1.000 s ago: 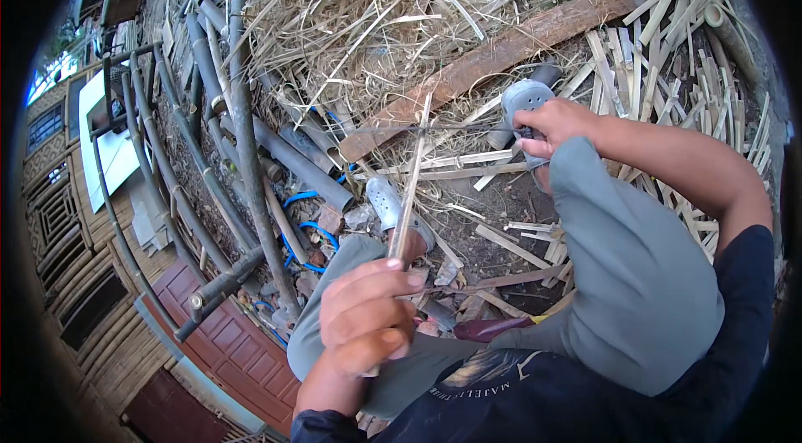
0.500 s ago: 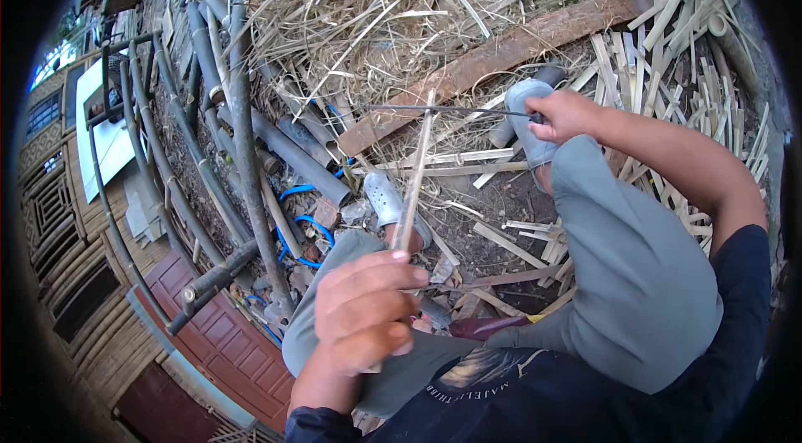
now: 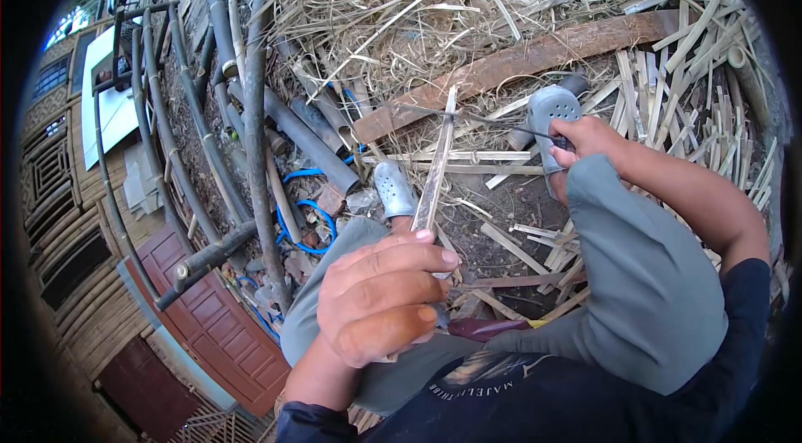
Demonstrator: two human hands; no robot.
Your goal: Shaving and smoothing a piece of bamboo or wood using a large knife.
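Observation:
My left hand is wrapped round a narrow bamboo strip, which points up and away from me. In my right hand, closed on its dark handle, is a knife with a long thin blade. The blade reaches left across to the strip and meets or crosses it near the far tip; whether it cuts in cannot be made out. The strip's lower part is hidden by my left fingers, though a short end shows below them.
Beyond my feet, in grey clogs, lies a reddish-brown plank. Shavings pile behind it, and split strips litter the right. At left stand bamboo poles, cut grey tubes, a blue hose and a brown door.
The strip now shows a broader face. My right hand has come slightly nearer, and the blade slopes down toward it instead of lying nearly level. The whole view has shifted a little.

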